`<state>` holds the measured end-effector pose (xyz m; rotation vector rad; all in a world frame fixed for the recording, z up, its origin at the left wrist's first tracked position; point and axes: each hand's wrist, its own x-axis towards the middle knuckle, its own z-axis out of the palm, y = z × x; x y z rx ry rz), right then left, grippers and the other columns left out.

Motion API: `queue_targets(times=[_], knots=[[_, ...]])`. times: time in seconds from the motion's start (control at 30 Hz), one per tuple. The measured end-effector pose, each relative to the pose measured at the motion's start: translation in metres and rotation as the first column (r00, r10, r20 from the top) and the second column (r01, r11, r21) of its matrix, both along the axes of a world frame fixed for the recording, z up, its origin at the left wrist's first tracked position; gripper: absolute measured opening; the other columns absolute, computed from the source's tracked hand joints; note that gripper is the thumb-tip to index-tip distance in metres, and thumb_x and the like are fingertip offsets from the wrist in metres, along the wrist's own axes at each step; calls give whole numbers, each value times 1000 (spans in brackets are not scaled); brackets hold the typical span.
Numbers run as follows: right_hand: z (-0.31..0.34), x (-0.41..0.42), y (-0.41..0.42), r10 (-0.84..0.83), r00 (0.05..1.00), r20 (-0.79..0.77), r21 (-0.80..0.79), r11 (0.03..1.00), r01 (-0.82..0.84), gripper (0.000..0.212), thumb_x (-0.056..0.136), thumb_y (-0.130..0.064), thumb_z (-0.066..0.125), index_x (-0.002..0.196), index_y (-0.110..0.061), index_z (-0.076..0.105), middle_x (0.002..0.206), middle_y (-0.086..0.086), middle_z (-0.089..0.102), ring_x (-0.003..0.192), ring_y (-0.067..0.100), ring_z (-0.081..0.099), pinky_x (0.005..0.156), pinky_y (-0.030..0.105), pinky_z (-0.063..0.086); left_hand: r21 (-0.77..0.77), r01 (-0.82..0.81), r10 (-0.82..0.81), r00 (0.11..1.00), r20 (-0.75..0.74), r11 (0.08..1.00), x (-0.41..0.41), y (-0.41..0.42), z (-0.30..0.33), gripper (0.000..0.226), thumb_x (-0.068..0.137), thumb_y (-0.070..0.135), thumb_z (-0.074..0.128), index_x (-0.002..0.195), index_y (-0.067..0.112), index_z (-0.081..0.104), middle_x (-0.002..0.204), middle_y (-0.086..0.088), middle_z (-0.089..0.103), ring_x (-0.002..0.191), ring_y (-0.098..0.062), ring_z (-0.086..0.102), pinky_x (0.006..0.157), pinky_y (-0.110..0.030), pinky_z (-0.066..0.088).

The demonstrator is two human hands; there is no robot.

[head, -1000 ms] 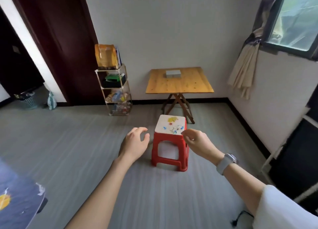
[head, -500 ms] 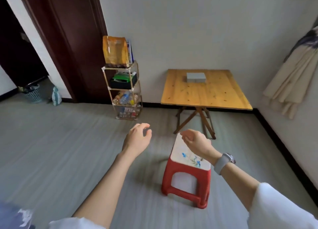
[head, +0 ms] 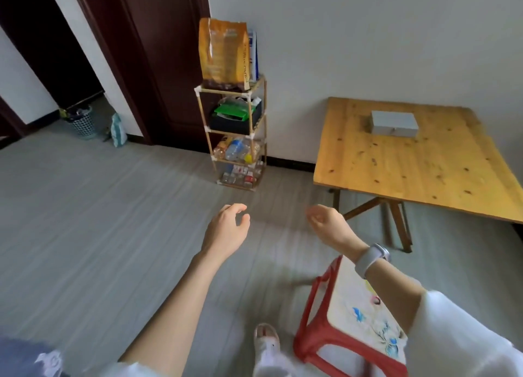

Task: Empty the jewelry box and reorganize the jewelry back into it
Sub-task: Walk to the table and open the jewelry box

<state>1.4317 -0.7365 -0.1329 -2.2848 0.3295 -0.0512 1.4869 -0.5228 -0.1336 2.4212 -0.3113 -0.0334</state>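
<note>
Head view. Left hand (head: 226, 229) and right hand (head: 331, 225) are held out over the floor (head: 99, 221), apart from each other, each with loosely curled, relaxed fingers and holding nothing. The right wrist carries a watch (head: 370, 259); a white sleeve (head: 464, 337) covers the upper right arm.

The box (head: 394, 123), grey and with its lid down, lies on the wooden surface (head: 410, 167) near the far edge, roughly midway along it, well apart from both hands. The surface stands on crossed wooden legs (head: 393, 223) against the wall at right.

A red stool (head: 319, 334) with a white, flower-printed top (head: 359, 306) stands on the floor at lower right, partly under the right forearm. A foot in a white slipper (head: 266, 340) rests just left of it.

Against the far wall, left of the surface, stands a narrow shelf (head: 235, 133): an orange bag (head: 223, 53) on top, a dark tray with a green packet on the tier below, bottles on the lower tiers. A dark door (head: 158, 59) is at left; beyond it, a basket (head: 82, 121).
</note>
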Motion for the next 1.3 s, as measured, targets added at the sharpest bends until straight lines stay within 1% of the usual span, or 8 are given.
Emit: queue_targets(times=[0.3,0.53,0.63,0.7,0.8,0.93,1.13,1.3], knots=[[-7,194,-35,-75,996,-50,79,994,78,23,88,-6,49,105,-6,64,110,10,66,103,25,60,75,18,36,10,35,-35,999,-23,999,204,-40,12,32,93,21,49,123,13,55,125,-4,56,114,-20,52,93,-28,38],[-2,280,-82,-208,977,-55,49,976,210,24,91,-8,46,108,-4,62,109,13,65,93,27,61,66,21,46,-10,180,-181,982,-56,984,317,-112,6,33,92,20,50,123,12,55,127,-6,55,116,-21,51,96,-31,40],[-6,303,-109,-278,957,-87,52,958,283,24,90,-10,47,108,-5,63,109,13,66,102,28,61,82,28,45,-30,268,-270,960,-69,963,355,-159,0,33,92,19,50,123,10,55,126,-8,55,116,-22,51,98,-31,39],[-11,318,-132,-328,938,-111,42,941,335,22,89,-11,47,102,-5,64,103,16,68,101,31,61,81,30,45,-37,330,-332,940,-75,943,377,-192,-6,33,92,20,50,124,11,54,126,-6,54,116,-21,50,95,-28,37],[-10,338,-170,-394,909,-135,14,917,400,26,91,-12,43,108,-9,62,97,14,69,86,30,64,75,31,48,-42,447,-449,889,-91,894,408,-246,-12,35,94,24,46,128,14,51,131,-2,50,118,-18,48,92,-26,35],[-5,360,-226,-493,860,-134,-42,870,492,30,93,-13,39,116,-12,59,107,11,67,96,28,62,82,33,49,-88,562,-569,815,-111,822,448,-321,-10,36,96,25,44,130,15,48,133,-2,46,120,-16,44,91,-23,34],[-2,360,-292,-665,731,-152,-59,744,665,30,95,-18,39,118,-14,57,118,8,63,100,24,61,74,22,42,-81,735,-738,662,-131,673,473,-416,-7,35,96,28,43,129,16,48,131,-2,45,119,-18,45,95,-32,42],[-5,344,-332,-770,621,-149,-37,631,775,30,92,-12,40,115,-11,59,111,11,66,99,27,62,81,31,49,-92,826,-827,541,-153,557,461,-487,-9,35,97,29,41,130,17,46,134,-2,42,119,-21,45,93,-35,44]])
